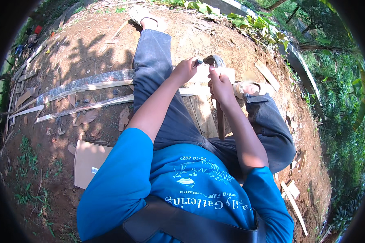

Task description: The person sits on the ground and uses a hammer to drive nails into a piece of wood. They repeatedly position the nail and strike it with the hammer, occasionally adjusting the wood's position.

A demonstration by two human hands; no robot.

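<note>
A hammer [217,60] was gripped by the right hand [221,83], a teal-ended tool [199,61] by the left hand [185,71]. Hammering was seemingly in hand; careful aim was needed.

We observe our left forearm [160,103] extending forward and inward, its hand [184,71] curled tight with the back uppermost. Our right forearm [244,129] angles forward and inward; the right hand [221,85] is clenched, thumb pointing forward. We record both hands close together, apart. Left leg [152,54]: outstretched. Right leg [271,125]: folded, knee outward.
</note>
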